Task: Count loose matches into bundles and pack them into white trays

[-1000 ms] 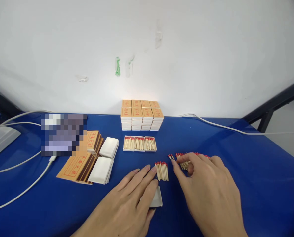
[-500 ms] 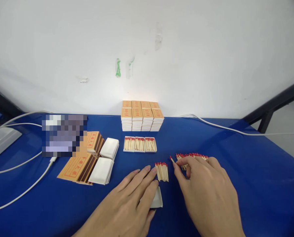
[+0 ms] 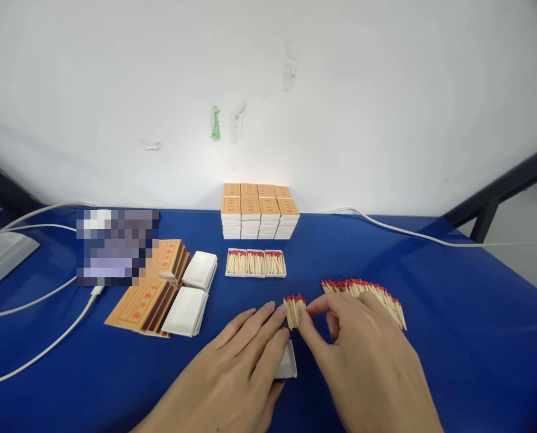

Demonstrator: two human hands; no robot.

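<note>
Right now your left hand (image 3: 245,367) lies flat and spread on the blue table (image 3: 466,337), palm down, fingers loose, gripping nothing; an empty white tray (image 3: 287,362) peeks out from under its fingers on the thumb side. Your right hand (image 3: 362,361) sits just beside it, thumb and forefinger pinched against the small bundle of matches (image 3: 294,309), which rests on the cloth right at the fingertips of both hands. I cannot tell whether the pinch actually lifts the bundle or only presses its side.

Room to move: to the right of your right hand the table runs bare all the way to its edge. Ahead of that hand, touching distance from the knuckles, the loose pile of matches (image 3: 367,291) fans out in a slanted row. Straight ahead of both hands, 3 filled trays (image 3: 255,263) stand side by side, and behind them a block of stacked matchboxes (image 3: 259,210) against the wall. Left of your left hand, well apart, lie 2 white tray stacks (image 3: 191,291) and orange sleeves (image 3: 144,300), with a white cable (image 3: 47,349) beyond.

The bundle itself: pale wooden sticks, red heads all pointing away from you, packed tight and roughly upright-parallel.
</note>
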